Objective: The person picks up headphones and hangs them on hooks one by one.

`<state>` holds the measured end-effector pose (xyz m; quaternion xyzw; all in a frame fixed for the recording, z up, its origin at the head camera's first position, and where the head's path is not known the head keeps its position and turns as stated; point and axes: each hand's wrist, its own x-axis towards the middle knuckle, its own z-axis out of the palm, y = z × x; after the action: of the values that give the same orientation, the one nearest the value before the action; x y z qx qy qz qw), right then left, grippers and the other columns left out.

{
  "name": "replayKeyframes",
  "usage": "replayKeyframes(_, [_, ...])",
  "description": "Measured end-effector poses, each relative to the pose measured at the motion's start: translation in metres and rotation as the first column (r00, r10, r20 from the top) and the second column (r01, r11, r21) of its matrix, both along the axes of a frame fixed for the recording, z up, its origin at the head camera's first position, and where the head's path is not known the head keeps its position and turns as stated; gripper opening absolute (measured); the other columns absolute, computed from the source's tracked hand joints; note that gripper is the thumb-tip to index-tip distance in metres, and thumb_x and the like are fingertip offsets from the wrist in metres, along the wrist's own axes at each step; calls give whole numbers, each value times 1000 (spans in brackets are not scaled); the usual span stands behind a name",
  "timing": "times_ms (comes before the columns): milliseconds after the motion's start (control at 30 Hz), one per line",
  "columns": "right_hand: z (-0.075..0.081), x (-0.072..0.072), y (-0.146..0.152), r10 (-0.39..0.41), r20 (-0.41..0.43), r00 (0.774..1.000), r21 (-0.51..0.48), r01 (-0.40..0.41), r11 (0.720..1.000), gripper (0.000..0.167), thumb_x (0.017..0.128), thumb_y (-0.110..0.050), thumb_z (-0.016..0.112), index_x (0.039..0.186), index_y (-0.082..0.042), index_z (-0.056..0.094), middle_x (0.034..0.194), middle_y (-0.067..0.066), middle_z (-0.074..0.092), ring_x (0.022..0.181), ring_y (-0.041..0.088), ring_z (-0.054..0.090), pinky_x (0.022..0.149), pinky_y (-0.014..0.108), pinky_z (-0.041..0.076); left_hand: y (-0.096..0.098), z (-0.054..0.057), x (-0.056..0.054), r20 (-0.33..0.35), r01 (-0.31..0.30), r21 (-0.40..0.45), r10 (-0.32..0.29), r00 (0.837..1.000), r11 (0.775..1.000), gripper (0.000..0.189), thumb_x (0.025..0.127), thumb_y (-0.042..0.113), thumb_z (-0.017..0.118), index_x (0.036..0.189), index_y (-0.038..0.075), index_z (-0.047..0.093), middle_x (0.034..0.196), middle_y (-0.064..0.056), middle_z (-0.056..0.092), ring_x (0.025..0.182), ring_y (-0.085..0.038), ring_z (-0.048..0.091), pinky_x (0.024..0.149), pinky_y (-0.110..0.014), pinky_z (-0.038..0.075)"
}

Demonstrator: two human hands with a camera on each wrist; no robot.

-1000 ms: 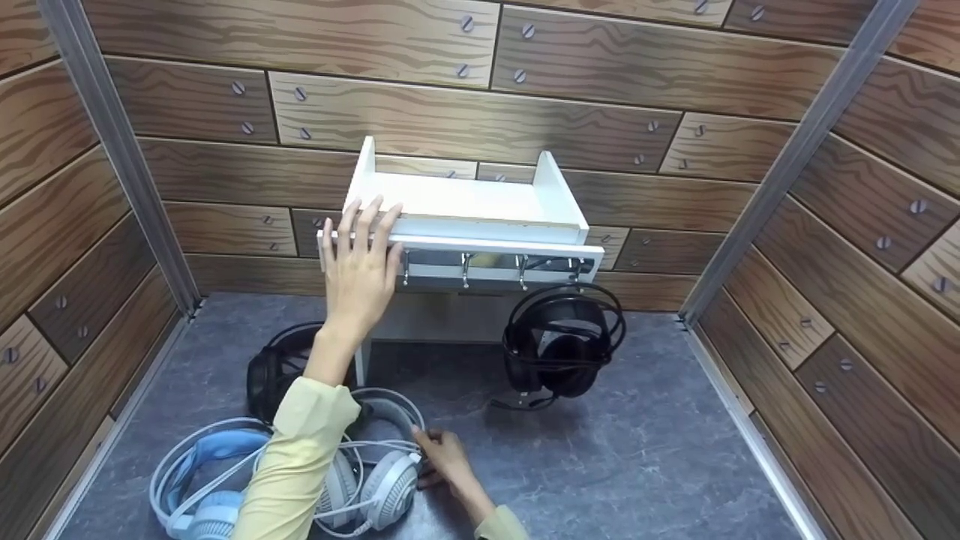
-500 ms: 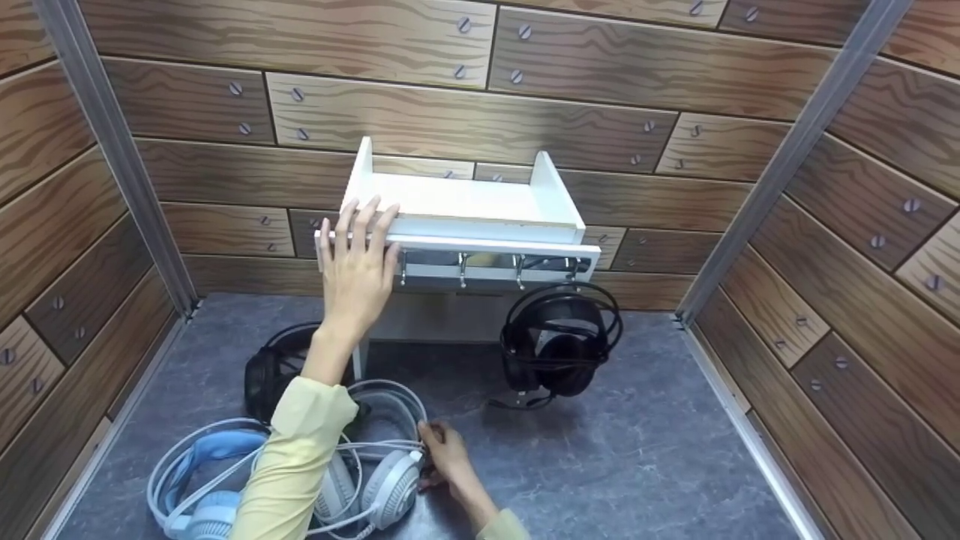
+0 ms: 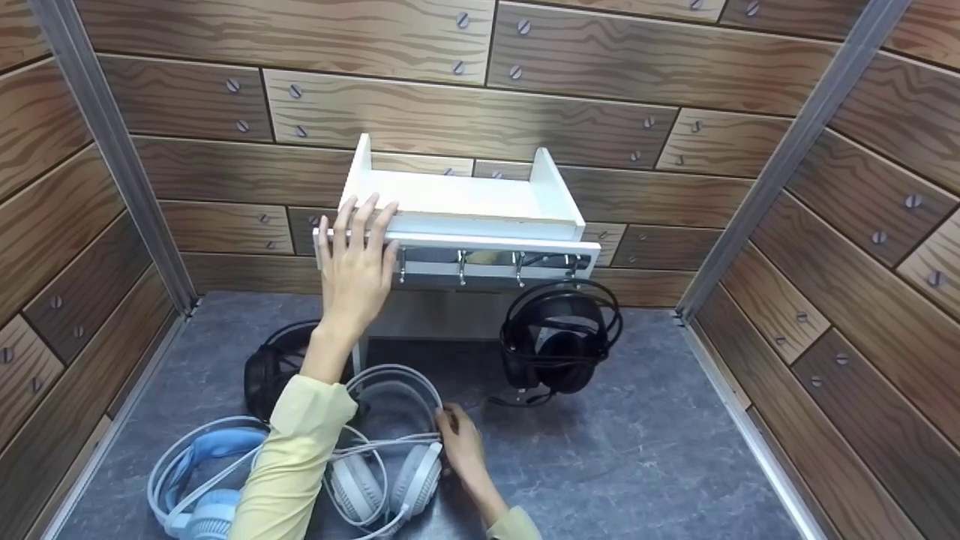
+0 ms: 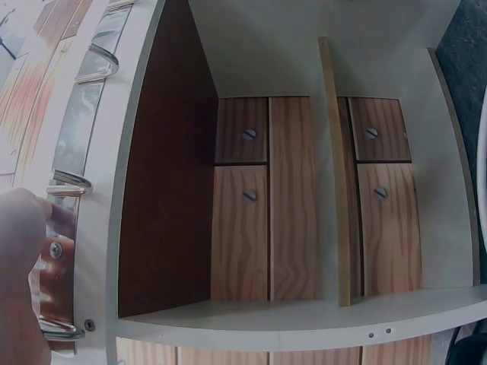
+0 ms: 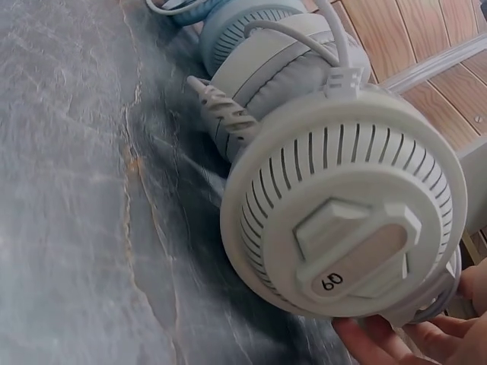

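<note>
Against the gripping right fingers (image 5: 367,346): white headphones (image 5: 335,194).

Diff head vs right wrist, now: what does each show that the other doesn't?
Head only: left grip on the front edge of the white rack, the metal hooks, black headphones hanging at the rack's right end.
Right wrist only: a two-digit number on an ear cup.
Both: white headphones, right grip holding them, blue headphones, grey floor.
</note>
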<state>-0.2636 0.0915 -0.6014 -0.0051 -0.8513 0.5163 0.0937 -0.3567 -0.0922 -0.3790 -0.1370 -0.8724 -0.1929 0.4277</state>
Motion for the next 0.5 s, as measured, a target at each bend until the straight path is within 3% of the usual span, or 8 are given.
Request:
replayKeyframes(300, [-4,-1,3,-14,-79,997,39,17,999,29,104,-29,56,119,-8,71,107,10,75,100,28,71,86,44,55,-1,0,-1,-3,-8,-2,8,1000,1000,48,108,38,40,154,27,41,160,-1,35,152,-27,21,123,-55,6])
replayKeyframes(500, [-6,2,1,-27,-101,995,-13,26,1000,28,105,-27,54,121,-10,69,109,9,75,101,27,71,86,43,54,0,0,-1,6,-3,-3,3,1000,1000,48,108,38,40,155,27,40,161,-1,34,152,-27,20,124,-54,4])
